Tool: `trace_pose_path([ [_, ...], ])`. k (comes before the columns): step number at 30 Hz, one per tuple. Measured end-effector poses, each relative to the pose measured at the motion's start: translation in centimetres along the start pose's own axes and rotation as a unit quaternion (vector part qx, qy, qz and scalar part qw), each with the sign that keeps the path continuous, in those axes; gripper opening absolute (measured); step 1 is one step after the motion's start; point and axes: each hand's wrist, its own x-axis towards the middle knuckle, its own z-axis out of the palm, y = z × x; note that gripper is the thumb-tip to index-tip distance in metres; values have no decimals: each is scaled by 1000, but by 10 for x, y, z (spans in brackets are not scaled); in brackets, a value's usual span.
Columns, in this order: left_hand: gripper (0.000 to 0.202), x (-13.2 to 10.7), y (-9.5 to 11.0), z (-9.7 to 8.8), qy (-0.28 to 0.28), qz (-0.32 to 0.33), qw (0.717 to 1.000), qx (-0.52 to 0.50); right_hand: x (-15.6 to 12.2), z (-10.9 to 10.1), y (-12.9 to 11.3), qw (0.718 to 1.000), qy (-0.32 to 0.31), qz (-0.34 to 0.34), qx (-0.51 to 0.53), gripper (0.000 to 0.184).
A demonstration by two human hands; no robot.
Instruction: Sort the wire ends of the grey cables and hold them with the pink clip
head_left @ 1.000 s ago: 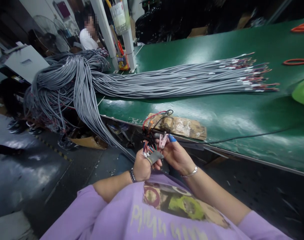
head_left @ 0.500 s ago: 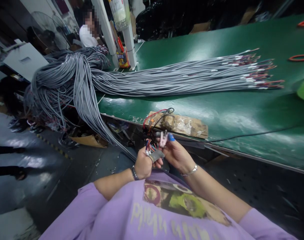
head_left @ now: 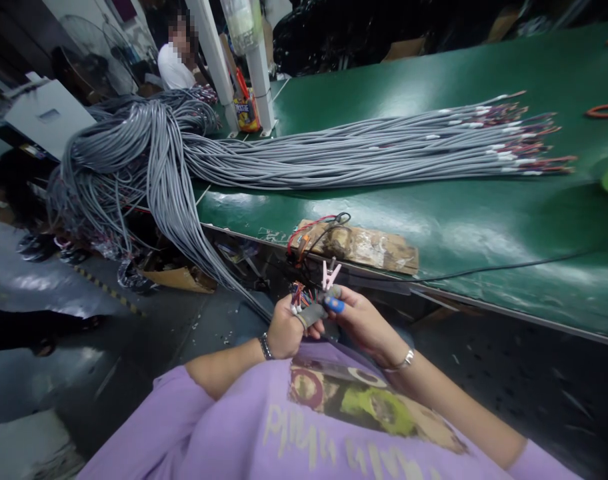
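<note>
My left hand (head_left: 287,330) is closed around a bunch of grey cables, with their coloured wire ends (head_left: 297,293) sticking up past the fingers. A grey cover wraps its thumb. Touching that thumb tip, my right hand (head_left: 357,317) has its fingers pinched together; blue tape is around one digit. What lies in the pinch is hidden. Just above it stands a pink clothespin (head_left: 330,275), its two legs spread upward; its lower end is hidden. Beyond the hands, a worn wooden board (head_left: 374,250) with red and black leads (head_left: 311,227) lies at the bench edge.
A long bundle of grey cables (head_left: 334,157) stretches over the green bench (head_left: 459,220), its other part drooping off the left edge. A white post (head_left: 261,87) rises at the back. A black cord (head_left: 484,268) crosses on the right. A person (head_left: 177,63) sits far left.
My right hand has come down and left from beside the pink clothespin to my left thumb, and its fingers have closed. The clothespin now shows with its legs upward. My left hand is nearly unmoved.
</note>
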Motion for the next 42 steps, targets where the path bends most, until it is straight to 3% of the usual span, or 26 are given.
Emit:
trace_pose_path([
  [5, 49, 0, -1, -2, -39, -17, 999, 16, -3, 2, -4, 998, 12, 23, -66, 39],
  [10, 52, 0, 0, 0, 16, -7, 1000, -19, 0, -3, 0, 992, 83, -14, -90, 43],
  [17, 57, -3, 10, 6, 47, -14, 997, -51, 9, -8, 3, 990, 130, -21, 57, 35],
  [21, 55, 0, 9, 10, 52, 3, 997, -60, 20, -7, -2, 994, 87, 10, 70, 41],
  [28, 49, 5, 8, 12, 62, 13, 997, -43, 25, -4, -3, 996, 74, -40, 26, 51],
  [34, 48, 3, 10, 10, 43, 6, 998, -37, 12, -4, -1, 998, -29, 30, 53, 41],
  [42, 49, 3, 3, 4, 21, -13, 999, -29, 8, -1, 3, 997, -34, 16, 67, 39],
])
